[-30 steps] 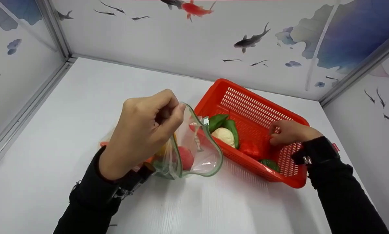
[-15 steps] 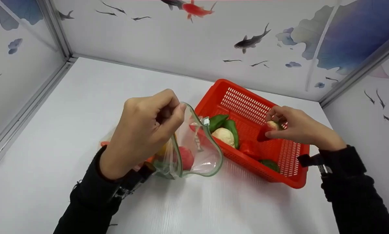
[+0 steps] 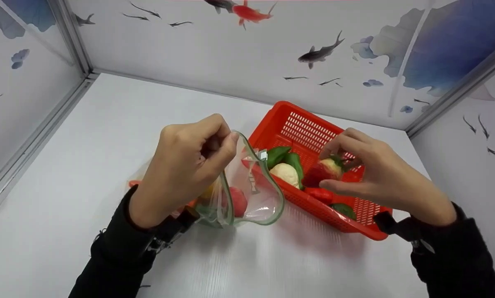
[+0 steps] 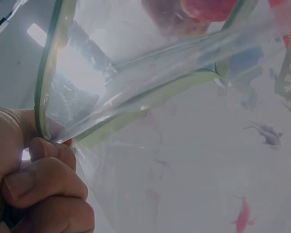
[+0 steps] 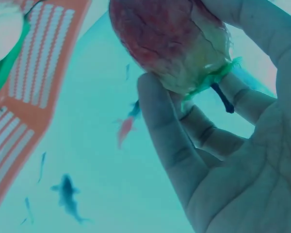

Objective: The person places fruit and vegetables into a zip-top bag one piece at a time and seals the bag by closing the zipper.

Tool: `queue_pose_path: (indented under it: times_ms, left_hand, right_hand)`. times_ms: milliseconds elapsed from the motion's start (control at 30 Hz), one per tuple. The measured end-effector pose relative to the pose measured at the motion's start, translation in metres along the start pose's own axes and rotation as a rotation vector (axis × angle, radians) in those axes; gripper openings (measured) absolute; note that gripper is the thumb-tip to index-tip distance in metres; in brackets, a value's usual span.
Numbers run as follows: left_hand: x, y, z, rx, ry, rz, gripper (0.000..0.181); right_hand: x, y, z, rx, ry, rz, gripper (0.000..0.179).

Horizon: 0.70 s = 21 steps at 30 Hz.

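- Right hand (image 3: 376, 169) — fingers half-curled, thumb opposite, gripping a red-and-yellow fruit (image 3: 324, 170) above the red basket (image 3: 268, 128).
- Left hand (image 3: 185, 165) — thumb and fingers pinched together on a clear, green-rimmed bag (image 3: 259, 209) at the basket's left.
- Inside the basket: green peppers (image 3: 277, 155), a pale round vegetable (image 3: 284, 174).

Your head view looks forward and down from above the near side, far enough back to cover the worktop (image 3: 214, 269), the red basket (image 3: 268, 128) and the far wall (image 3: 231, 54). Your left wrist view sits close to your left hand (image 3: 183, 169), facing the clear bag (image 3: 262, 213), with painted fish (image 4: 242, 216) seen through it; both it and the head view share that hand and bag. Your right wrist view looks along the palm of your right hand (image 3: 382, 174), very near the red-and-yellow fruit (image 3: 322, 171), catching the basket and wall your head view also shows.
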<state>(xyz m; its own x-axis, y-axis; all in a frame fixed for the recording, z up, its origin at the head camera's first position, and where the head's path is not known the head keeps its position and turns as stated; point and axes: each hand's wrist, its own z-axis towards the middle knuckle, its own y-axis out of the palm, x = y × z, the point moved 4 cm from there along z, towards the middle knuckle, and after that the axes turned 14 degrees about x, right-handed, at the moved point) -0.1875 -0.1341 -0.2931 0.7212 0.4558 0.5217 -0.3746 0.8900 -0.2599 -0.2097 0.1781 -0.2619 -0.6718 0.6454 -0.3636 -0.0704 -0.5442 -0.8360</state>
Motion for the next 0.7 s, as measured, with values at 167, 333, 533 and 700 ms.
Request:
queue_pose_path:
  times_ms: [167, 333, 533, 700]
  left_hand:
    - [0.001, 0.0, 0.0, -0.002, 0.0, 0.002, 0.022]
    - [0.002, 0.0, 0.0, -0.004, 0.005, 0.004, 0.022]
    - [0.002, 0.0, 0.0, -0.01, 0.008, 0.002, 0.021]
    - [0.002, 0.0, 0.0, 0.006, 0.01, -0.01, 0.021]
  right_hand:
    - [-0.035, 0.004, -0.001, 0.103, -0.141, 0.067, 0.048]
    - [-0.06, 0.019, 0.002, 0.18, -0.263, 0.129, 0.049]
    - [-0.08, 0.048, 0.012, 0.202, -0.34, 0.134, 0.045]
    - [-0.094, 0.074, 0.024, 0.246, -0.393, 0.05, 0.037]
